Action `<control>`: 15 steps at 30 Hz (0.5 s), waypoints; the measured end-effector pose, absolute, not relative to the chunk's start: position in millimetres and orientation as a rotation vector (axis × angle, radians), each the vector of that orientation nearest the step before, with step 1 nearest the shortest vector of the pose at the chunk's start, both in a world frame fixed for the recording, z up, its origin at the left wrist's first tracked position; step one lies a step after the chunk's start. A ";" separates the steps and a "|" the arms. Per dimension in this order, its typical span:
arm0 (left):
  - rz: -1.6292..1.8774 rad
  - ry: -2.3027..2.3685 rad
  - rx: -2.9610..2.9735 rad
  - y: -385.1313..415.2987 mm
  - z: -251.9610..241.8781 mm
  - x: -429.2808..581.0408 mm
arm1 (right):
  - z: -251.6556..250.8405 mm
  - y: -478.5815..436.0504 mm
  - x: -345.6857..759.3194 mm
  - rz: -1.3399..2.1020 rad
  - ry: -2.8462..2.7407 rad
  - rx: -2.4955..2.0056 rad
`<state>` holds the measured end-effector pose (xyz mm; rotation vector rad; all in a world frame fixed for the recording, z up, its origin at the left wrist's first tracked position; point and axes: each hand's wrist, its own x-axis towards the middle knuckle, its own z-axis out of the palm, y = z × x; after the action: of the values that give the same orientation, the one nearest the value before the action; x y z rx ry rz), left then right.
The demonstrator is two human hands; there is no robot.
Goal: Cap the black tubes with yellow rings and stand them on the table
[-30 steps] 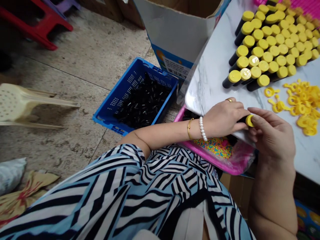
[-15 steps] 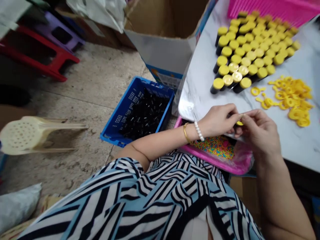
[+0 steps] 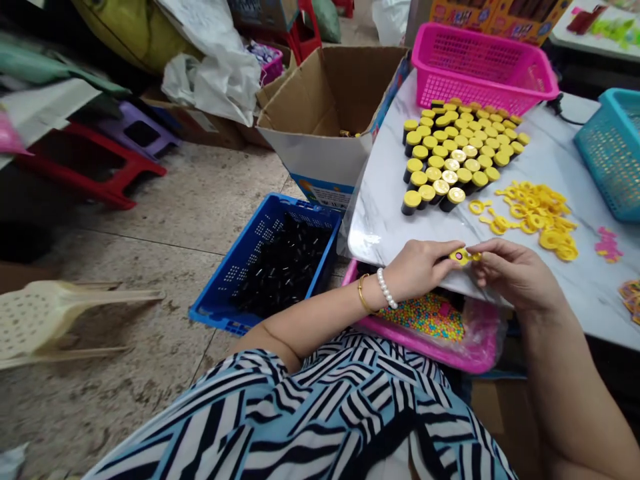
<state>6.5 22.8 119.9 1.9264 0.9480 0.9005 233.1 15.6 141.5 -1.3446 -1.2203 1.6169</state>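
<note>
together, both hands [image 3: 423,267] [image 3: 520,272] in pinch grip on yellow pieces [image 3: 459,256], carton label [image 3: 330,196] illegible

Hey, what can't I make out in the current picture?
In the head view:
Held yellow piece: partly hidden by left hand and right hand.
Pink tray: partly hidden by table and left forearm.
Turquoise basket: cut off by right edge.
Box label: print too small.

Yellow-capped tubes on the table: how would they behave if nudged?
The yellow-capped tubes look apt to tip: they mostly stand on end, with slim bodies. A toppled one would probably roll, being round. Inner ones may resist tipping, propped by close neighbours.
</note>
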 end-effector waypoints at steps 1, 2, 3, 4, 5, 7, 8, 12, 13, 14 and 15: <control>0.892 0.955 1.949 22.4 120.5 6.1 | 143.9 21.1 229.7 1.635 -1.257 -1.346; 0.878 0.959 1.962 22.8 121.3 5.4 | 145.9 26.3 226.2 1.645 -1.290 -1.358; 0.858 0.957 1.962 24.1 122.1 4.3 | 147.3 30.8 222.8 1.654 -1.321 -1.380; 0.835 0.948 1.952 26.1 122.8 3.1 | 147.9 34.1 219.6 1.660 -1.351 -1.412; 0.804 0.930 1.937 28.7 123.5 1.8 | 147.9 35.8 216.8 1.655 -1.386 -1.451; 0.711 0.861 1.892 34.5 124.5 -0.7 | 146.7 34.7 212.7 1.624 -1.425 -1.515; 0.663 0.828 1.864 37.0 124.9 -1.6 | 145.9 32.5 211.4 1.601 -1.410 -1.534; 0.656 0.872 1.817 40.6 125.3 0.3 | 144.9 25.2 212.1 1.570 -1.349 -1.516; 0.712 0.921 1.837 39.8 124.5 2.2 | 145.4 25.2 212.8 1.597 -1.354 -1.507; 0.771 0.968 1.868 38.5 123.2 4.6 | 146.1 25.7 212.9 1.624 -1.374 -1.507; 0.822 1.008 1.905 36.8 121.3 7.1 | 146.6 26.3 212.3 1.628 -1.407 -1.517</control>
<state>7.1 36.8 121.3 1.9049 1.0082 0.8223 212.3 26.3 146.6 -1.5172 -1.4068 1.6283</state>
